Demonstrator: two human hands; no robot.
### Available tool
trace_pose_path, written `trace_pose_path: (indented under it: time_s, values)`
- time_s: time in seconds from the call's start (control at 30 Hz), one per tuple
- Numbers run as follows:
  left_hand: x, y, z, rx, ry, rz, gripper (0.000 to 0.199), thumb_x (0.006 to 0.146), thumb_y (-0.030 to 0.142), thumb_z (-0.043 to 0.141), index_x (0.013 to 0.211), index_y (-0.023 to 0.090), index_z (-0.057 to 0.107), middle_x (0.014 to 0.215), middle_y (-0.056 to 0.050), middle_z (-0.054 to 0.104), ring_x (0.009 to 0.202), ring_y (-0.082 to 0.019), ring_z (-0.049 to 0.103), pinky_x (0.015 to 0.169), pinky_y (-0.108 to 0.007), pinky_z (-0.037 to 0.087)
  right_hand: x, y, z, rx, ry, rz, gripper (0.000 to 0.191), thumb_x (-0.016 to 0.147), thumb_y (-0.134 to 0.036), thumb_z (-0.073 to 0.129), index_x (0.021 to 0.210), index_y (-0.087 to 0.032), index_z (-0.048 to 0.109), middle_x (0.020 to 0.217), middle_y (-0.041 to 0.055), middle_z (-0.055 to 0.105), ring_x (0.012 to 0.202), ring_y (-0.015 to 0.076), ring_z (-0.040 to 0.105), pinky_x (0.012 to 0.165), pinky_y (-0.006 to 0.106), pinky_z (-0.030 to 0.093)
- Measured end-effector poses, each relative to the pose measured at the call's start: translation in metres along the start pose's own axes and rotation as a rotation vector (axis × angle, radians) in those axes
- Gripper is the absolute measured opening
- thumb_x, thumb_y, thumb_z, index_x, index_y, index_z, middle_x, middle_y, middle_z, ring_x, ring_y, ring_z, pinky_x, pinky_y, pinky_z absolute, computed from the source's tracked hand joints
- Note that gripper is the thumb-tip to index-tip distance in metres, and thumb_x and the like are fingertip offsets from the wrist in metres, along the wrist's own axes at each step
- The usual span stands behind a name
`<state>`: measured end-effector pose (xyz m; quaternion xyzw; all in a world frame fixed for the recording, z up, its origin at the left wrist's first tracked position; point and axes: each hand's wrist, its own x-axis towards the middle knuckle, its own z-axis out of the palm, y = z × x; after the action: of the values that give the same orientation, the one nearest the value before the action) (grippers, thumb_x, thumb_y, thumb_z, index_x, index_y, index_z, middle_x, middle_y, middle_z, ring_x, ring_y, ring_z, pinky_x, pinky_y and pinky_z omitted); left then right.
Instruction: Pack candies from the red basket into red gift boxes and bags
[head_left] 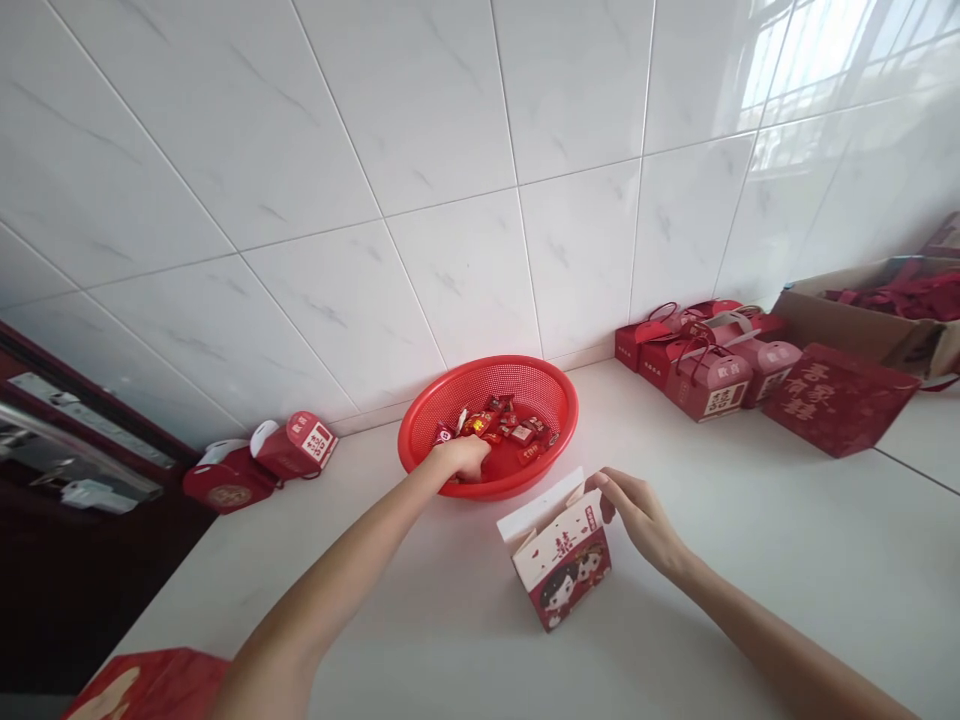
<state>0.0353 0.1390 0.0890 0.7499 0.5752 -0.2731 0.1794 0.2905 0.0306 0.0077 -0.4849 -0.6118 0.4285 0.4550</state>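
Note:
My left hand (466,458) reaches over the near rim of a red plastic basket (559,400), its fingers curled down among wrapped candies (521,432). What those fingers hold, if anything, is hidden. On the table in front of the basket stands a red and white candy box (562,560) with two cartoon figures on its front and its top flaps raised. My right hand (630,510) grips the box's upper right edge, thumb and fingers closed against the flap.
Two small red boxes (292,447) stand at the left by the wall. Several red and pink handled boxes (705,375) cluster at the right, beside a larger red box (840,400) and a cardboard carton (840,315) holding dark red ribbon-like material. Another red item (165,680) lies at the lower left.

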Motion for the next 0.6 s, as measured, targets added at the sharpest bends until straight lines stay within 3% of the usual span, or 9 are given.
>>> trace_pose_path:
  time_s: [0.17,0.3,0.43,0.6]
  values:
    - [0.001,0.000,-0.004,0.007,-0.017,0.016,0.021,0.059,0.011,0.064,0.078,0.018,0.068,0.080,-0.009,0.071,0.066,-0.026,0.067,0.062,-0.035,0.052,-0.001,0.001,0.003,-0.001,-0.016,-0.047,0.056,0.092,-0.066,0.040,0.062,-0.020,0.048,0.058,-0.0015,0.046,0.056,0.0140,0.045,0.056,0.027,0.036]
    - [0.001,0.005,-0.010,0.029,0.017,0.072,0.013,0.064,0.018,0.065,0.077,0.019,0.067,0.083,-0.007,0.071,0.079,-0.025,0.068,0.069,-0.032,0.052,-0.001,0.000,0.004,-0.030,-0.030,-0.074,0.054,0.093,-0.063,0.039,0.061,-0.021,0.043,0.061,-0.0015,0.045,0.056,0.0132,0.043,0.056,0.027,0.036]
    - [0.002,0.006,-0.012,0.069,-0.004,0.025,0.013,0.063,0.030,0.069,0.066,0.019,0.063,0.079,-0.008,0.071,0.081,-0.027,0.067,0.071,-0.034,0.053,0.000,0.000,0.003,-0.057,-0.034,-0.097,0.051,0.095,-0.060,0.037,0.064,-0.020,0.046,0.065,-0.0003,0.047,0.060,0.0139,0.044,0.056,0.027,0.037]
    - [0.006,0.004,-0.005,0.083,-0.087,-0.019,0.015,0.058,0.023,0.071,0.056,0.017,0.057,0.063,-0.007,0.066,0.065,-0.026,0.066,0.063,-0.035,0.052,0.000,0.003,0.003,-0.104,-0.054,-0.117,0.047,0.096,-0.053,0.037,0.065,-0.020,0.051,0.068,0.0017,0.052,0.063,0.0149,0.046,0.057,0.027,0.039]
